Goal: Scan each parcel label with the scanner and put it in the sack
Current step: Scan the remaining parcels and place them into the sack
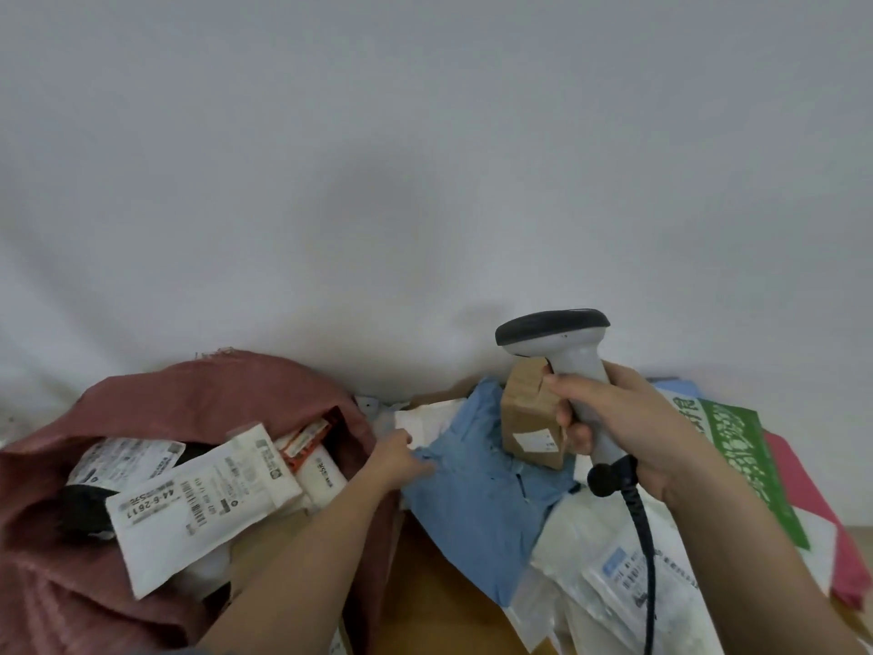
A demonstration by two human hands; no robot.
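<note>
Fingers of the right hand point(628, 432) curl round the grey scanner point(574, 371) at centre right, its head pointing away and its cord point(645, 550) trailing toward the lower edge. At centre, the left hand point(394, 458) reaches to the blue parcel point(477, 508), fingertips on its edge; whether they pinch it I cannot tell. A brown box point(534, 418) stands on that parcel, just beside the scanner. The red sack point(156, 399), lower left, holds labelled packets. Pulling the blue parcel out would likely topple the box, and no label shows on its visible face, so a scan could miss.
</note>
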